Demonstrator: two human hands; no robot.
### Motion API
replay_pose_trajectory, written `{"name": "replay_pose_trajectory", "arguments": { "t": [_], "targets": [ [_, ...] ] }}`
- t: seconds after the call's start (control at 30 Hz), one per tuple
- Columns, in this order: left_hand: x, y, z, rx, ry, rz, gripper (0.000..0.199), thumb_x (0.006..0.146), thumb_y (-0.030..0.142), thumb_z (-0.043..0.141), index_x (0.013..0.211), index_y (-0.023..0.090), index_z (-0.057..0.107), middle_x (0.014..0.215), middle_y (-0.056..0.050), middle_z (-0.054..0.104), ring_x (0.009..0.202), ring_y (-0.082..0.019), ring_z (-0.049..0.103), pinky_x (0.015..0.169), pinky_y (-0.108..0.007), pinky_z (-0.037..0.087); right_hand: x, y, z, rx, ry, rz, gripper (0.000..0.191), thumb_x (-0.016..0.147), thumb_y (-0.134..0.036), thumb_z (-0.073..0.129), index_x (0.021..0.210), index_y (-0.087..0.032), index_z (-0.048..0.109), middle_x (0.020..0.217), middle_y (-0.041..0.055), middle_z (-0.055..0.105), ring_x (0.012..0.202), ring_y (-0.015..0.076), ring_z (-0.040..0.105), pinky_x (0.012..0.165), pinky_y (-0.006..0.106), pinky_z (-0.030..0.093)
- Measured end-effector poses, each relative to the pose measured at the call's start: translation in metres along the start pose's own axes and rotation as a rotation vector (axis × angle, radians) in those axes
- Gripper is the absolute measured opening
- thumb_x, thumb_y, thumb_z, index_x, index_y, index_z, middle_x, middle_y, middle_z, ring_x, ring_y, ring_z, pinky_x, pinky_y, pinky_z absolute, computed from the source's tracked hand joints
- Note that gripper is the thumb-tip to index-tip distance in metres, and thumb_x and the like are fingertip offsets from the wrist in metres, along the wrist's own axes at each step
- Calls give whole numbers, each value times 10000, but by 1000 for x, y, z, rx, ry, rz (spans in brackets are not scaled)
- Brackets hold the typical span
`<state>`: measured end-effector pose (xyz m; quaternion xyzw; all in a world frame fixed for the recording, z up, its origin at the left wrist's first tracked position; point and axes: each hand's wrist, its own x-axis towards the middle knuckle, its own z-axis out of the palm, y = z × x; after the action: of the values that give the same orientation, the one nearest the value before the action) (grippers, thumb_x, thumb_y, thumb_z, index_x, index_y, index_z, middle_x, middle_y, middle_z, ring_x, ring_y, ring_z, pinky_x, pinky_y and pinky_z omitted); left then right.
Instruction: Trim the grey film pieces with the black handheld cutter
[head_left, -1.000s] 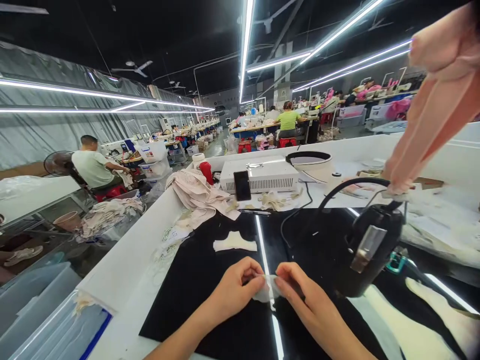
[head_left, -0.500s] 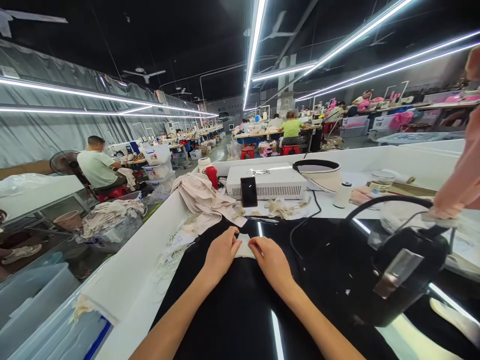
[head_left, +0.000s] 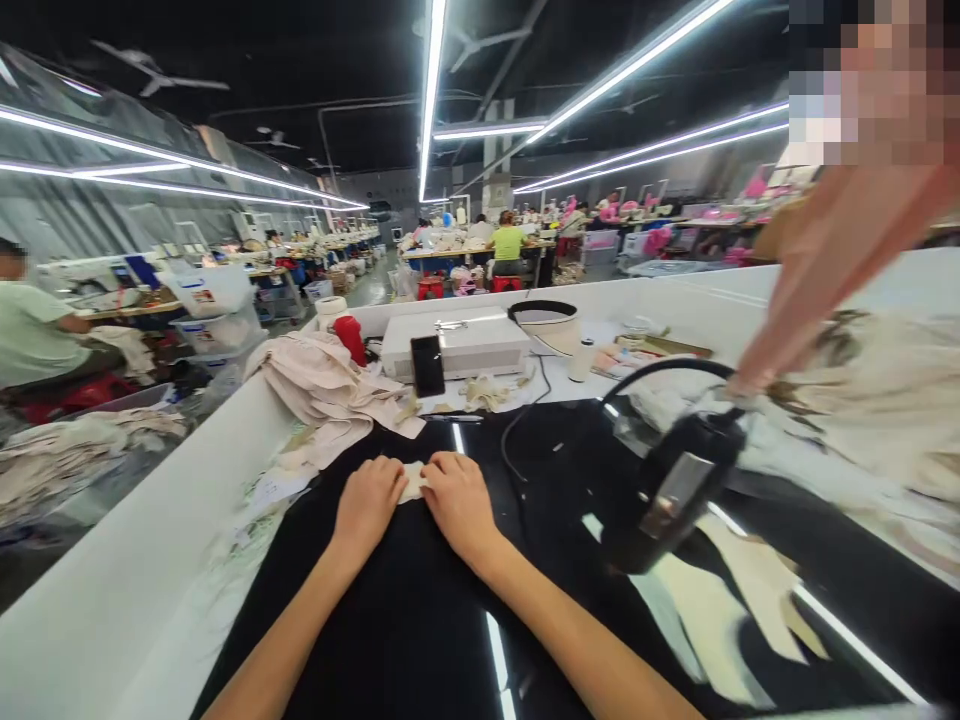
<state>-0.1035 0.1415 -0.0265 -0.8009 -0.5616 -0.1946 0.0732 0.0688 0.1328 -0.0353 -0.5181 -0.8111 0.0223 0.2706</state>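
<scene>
A small cream cloth piece [head_left: 412, 484] lies on the glossy black work surface [head_left: 405, 620], between my two hands. My left hand [head_left: 370, 505] grips its left end, fingers bent and pressed together. At the opposite end, my right hand [head_left: 459, 505] holds the cloth with closed fingers, its back turned up. Parts of the cloth are hidden under the fingertips. Just beyond my hands lies a pen [head_left: 454, 417].
Behind are a phone [head_left: 427, 366], a white box [head_left: 480, 340], a fabric pile [head_left: 330, 390] and a white bottle [head_left: 582, 360]. At right, a black corded device [head_left: 675, 490] meets a blurred pink sleeve-like shape [head_left: 817, 290], beside pale fabric pieces [head_left: 709, 620]. Low white walls [head_left: 97, 580] edge the table.
The view has swung to the right. My hands remain on the cloth, with less of it showing between them. The black device stands more upright, and pale fabric pieces show beside it.
</scene>
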Motion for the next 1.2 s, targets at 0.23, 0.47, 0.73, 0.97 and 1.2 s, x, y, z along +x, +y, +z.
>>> {"name": "replay_pose_trajectory", "arguments": {
  "t": [0.23,0.47,0.73,0.97,1.2],
  "targets": [
    [1,-3,-5,-58,44,145,338,1033,375,391,1046,171,660,1053,-131,692,970,-334,630,903,-501,493,-84,-11,-75,187,-166,-289,79,977,-300,692,969,-243,746,960,-36,798,911,137,722,872,248,538],
    [-37,76,-8,-229,-61,401,315,1087,301,371,1006,236,669,892,-15,700,792,-206,675,758,-359,528,-183,29,-148,246,-243,-3,204,1032,-267,584,987,-305,779,846,-13,781,797,179,738,718,252,569],
    [-76,175,-1,-301,-156,674,219,1049,140,462,1057,209,670,792,9,660,672,-178,645,605,-326,457,-229,104,-170,130,-104,310,208,1041,-306,541,1045,-271,746,1002,58,750,938,236,706,813,358,561],
    [-76,213,15,-183,-71,783,194,1014,185,601,1204,158,629,796,4,631,656,-179,619,526,-325,396,-235,105,-156,86,-191,257,190,982,-239,653,1162,-234,714,1059,75,719,985,255,674,833,368,547],
    [-78,222,24,-135,-87,719,386,966,343,725,1299,193,597,840,11,630,697,-187,631,550,-335,396,-234,105,-144,-13,-141,193,167,994,-197,592,1071,-213,739,922,70,702,879,250,660,773,380,512]
  ]
}}
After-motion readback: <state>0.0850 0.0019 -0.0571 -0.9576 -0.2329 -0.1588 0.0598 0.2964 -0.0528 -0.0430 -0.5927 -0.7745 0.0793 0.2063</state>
